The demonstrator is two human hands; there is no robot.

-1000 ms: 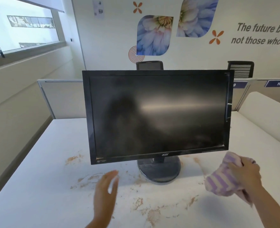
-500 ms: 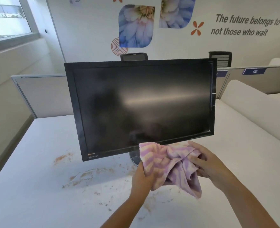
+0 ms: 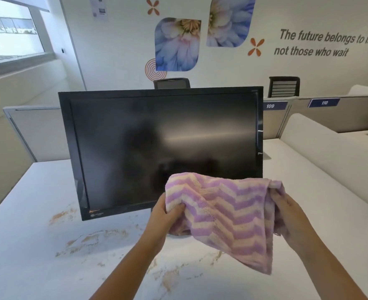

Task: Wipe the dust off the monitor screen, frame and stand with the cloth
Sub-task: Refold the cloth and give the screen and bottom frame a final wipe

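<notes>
Office room with a white wall [image 3: 118, 50] showing flower decals and a slogan; partitions numbered 109 and 110 are sitting to the right. White desk [image 3: 27, 245] is carrying brown dusty smears in front of the monitor. Black Acer monitor [image 3: 161, 148] is standing upright mid-desk, screen off and hazy with dust and glare; its stand is almost wholly hidden behind the cloth, so its state cannot be told.

Purple-and-cream chevron cloth [image 3: 224, 215] is hanging stretched between both hands, in front of the screen's lower right corner and seemingly not touching the glass. Left hand [image 3: 165, 215] is gripping the cloth's left edge, fingers curled into the fabric with the thumb on top. Right hand [image 3: 287, 215] is pinching the right edge, fingers curled round a bunched fold. Lower corner is dangling over the desk.

Risks, as a judgement: the dangling corner is likely picking up desk grit if it drops, then scratching or smearing the screen. Hard one-sided pressing could be tipping or swivelling the monitor, since no hand is bracing the frame.

Against half a second ago: cloth is spread wider and flatter instead of crumpled, hands are further apart. A second ago only the right hand was holding it, off to the right.
</notes>
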